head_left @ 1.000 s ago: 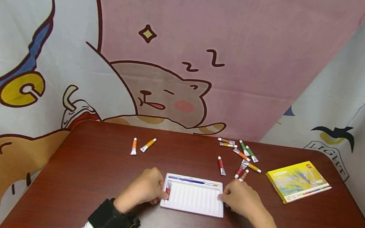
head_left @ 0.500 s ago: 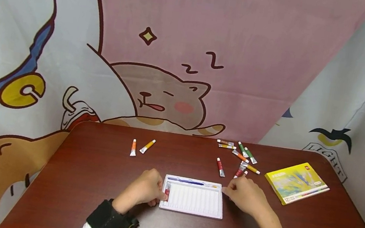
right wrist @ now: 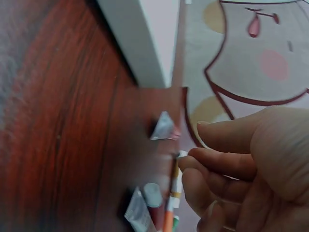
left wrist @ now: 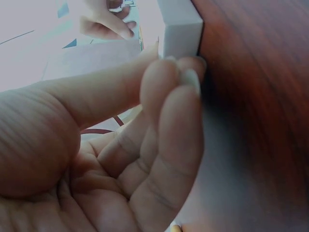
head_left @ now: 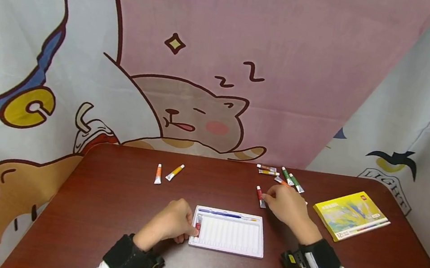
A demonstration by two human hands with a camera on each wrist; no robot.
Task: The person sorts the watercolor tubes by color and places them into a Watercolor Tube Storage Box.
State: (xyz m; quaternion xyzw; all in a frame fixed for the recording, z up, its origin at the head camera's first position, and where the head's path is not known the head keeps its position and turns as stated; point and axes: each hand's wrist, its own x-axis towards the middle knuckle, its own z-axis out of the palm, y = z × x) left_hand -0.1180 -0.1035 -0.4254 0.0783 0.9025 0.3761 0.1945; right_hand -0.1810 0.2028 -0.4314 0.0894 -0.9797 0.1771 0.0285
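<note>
In the head view my left hand (head_left: 171,221) grips the left edge of a white plastic tray (head_left: 228,250), its thumb over the lower end of a red paint tube (head_left: 198,225) in the leftmost slot. The left wrist view shows curled fingers at the corner of the tray (left wrist: 181,36). My right hand (head_left: 286,204) hovers at another red paint tube (head_left: 259,193) on the table. In the right wrist view, thumb and fingers of the right hand (right wrist: 236,164) stand apart, beside the crimped end of that tube (right wrist: 163,126), with nothing held. The hand hides some tubes behind it.
A blue paintbrush (head_left: 224,214) lies in the tray's top groove. Several paint tubes (head_left: 286,175) lie loose at the back right. An orange tube (head_left: 158,174) and a yellow tube (head_left: 175,172) lie at the back left. A yellow box (head_left: 351,215) sits at the right.
My right hand has let go of the tray's right edge and moved forward to the red paint tube behind the tray. The left hand has stayed on the tray.
</note>
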